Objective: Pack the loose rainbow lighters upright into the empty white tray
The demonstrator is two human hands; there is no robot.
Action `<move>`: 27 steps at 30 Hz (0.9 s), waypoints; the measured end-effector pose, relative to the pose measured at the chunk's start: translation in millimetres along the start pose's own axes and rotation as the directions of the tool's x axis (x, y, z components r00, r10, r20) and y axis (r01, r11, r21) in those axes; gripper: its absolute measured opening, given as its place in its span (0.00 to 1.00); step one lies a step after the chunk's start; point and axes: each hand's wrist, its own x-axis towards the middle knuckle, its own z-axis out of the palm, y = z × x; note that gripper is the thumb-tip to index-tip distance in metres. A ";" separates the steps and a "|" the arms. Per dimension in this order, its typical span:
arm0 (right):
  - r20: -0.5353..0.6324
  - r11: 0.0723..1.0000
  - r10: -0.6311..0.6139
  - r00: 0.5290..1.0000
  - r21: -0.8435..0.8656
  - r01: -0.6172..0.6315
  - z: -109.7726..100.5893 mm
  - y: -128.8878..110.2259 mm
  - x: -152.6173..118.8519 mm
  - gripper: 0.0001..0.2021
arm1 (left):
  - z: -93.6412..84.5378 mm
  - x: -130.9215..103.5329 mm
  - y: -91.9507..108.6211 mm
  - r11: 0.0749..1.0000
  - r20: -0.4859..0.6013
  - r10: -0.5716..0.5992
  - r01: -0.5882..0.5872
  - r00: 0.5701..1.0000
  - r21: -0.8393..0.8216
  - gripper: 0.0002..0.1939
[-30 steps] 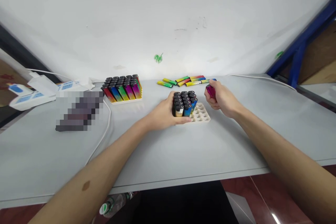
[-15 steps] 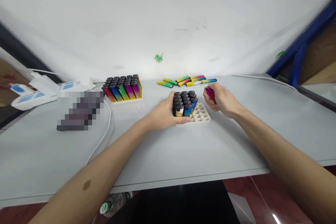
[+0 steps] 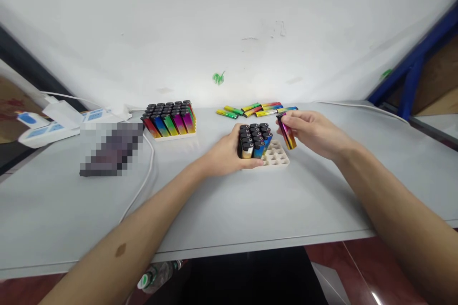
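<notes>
My left hand (image 3: 226, 155) wraps the left side of a white lighter tray (image 3: 281, 158), thumb along its front. Black-topped lighters (image 3: 258, 148) stand upright in the tray's left part, while bare holes show on its right. Between the thumb and fingertips of my right hand (image 3: 309, 131) is a purple-and-gold lighter (image 3: 287, 132), slightly tilted, with its black top up. It is just right of the standing lighters, by the bare holes.
A full tray of lighters (image 3: 170, 120) stands back left. Several loose lighters (image 3: 255, 110) lie by the wall. Power strips (image 3: 43, 134), a white cable (image 3: 148, 171) and a pixelated dark object (image 3: 112, 150) are at left. Below the table edge is a plastic bottle (image 3: 161, 276).
My right hand has opened out from a closed grip to a fingertip hold, so the purple lighter's full length now shows. My left hand stays on the tray.
</notes>
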 end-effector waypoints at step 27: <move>0.156 0.985 -0.047 0.987 -0.157 0.071 9.6 -7.6 -7.6 0.14 | -0.4 -0.2 0.6 1.000 0.004 -0.016 0.016 1.000 -0.019 0.38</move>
